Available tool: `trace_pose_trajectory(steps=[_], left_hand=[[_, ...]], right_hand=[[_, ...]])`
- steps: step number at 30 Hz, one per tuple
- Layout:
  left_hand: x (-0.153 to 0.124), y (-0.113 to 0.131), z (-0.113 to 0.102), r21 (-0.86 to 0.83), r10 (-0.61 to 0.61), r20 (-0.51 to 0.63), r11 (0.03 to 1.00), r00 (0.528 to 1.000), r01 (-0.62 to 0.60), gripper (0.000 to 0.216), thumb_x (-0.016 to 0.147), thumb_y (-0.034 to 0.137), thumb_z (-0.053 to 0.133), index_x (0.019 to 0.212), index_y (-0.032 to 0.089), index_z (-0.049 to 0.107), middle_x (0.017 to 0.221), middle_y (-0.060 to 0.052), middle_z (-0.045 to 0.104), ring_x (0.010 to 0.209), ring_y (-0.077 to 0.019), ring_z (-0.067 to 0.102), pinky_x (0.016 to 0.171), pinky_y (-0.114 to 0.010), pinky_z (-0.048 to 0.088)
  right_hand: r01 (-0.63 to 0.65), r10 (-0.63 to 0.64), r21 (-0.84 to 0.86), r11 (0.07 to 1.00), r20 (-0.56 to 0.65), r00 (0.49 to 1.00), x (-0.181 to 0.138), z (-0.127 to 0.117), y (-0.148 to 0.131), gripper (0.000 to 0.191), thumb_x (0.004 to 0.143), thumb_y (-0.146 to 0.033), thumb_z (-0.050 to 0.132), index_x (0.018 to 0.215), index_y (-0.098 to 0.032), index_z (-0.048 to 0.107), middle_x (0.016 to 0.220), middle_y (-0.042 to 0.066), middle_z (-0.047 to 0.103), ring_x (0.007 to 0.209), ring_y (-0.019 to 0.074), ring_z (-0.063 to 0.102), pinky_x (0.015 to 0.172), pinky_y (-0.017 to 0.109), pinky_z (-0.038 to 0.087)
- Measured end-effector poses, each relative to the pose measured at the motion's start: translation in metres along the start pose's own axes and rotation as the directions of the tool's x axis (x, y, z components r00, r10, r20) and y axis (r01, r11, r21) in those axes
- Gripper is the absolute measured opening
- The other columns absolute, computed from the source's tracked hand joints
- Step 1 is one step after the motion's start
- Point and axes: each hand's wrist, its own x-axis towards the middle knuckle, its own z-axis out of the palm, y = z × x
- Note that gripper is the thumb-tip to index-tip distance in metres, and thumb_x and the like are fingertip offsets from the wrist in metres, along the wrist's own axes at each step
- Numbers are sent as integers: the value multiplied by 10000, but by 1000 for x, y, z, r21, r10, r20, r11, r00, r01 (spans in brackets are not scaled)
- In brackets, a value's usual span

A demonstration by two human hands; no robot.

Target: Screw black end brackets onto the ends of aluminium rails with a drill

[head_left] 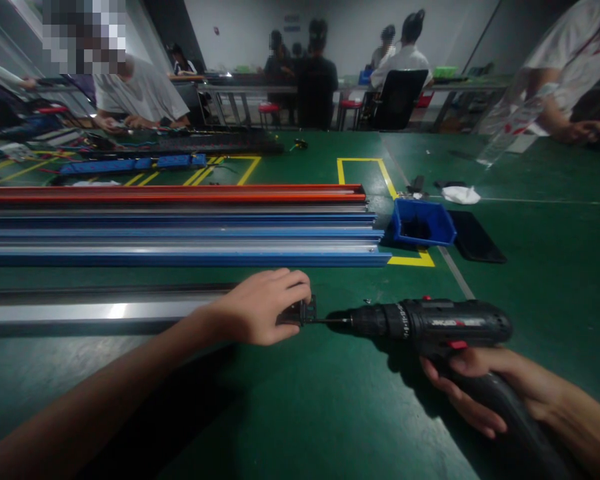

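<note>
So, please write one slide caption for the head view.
Left hand holding a metal rail by its end, right hand aiming a power drill at that end.

The left edge crops the silver rail; drill lettering seems blurred.

Through my camera I see a green worktop with yellow outlines. My drill is black with red accents and pale lettering; the near rail is silver between dark borders, its cap black. Farther toward the worktop's far edge I get an orange-red rail, blue rails, a plain blue bin, and, closest to that edge, blue strips.
</note>
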Motion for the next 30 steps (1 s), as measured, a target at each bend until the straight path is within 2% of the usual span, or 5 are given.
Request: trace_pose_trajectory(steps=[6, 30], left_hand=[[0, -1, 0, -8, -2, -4, 1000, 1000, 1, 340, 870, 405, 666, 1149, 241, 563, 1301, -64, 547, 1083, -256, 564, 940, -404, 443], [0, -2, 1, -4, 9, -12, 1000, 1000, -9, 339, 872, 390, 665, 1153, 236, 552, 1297, -68, 546, 1070, -251, 561, 944, -396, 435]], right_hand=[[-2, 2, -10, 1000, 15, 1000, 1, 2, -2, 269, 936, -279, 602, 1095, -91, 711, 834, 44, 676, 501, 79, 654, 553, 216, 602], [-36, 31, -40, 999, -102, 994, 1, 1, 1, 292, 848, -358, 701, 1007, -114, 728, 724, 25, 634, 416, 88, 578, 474, 221, 554]])
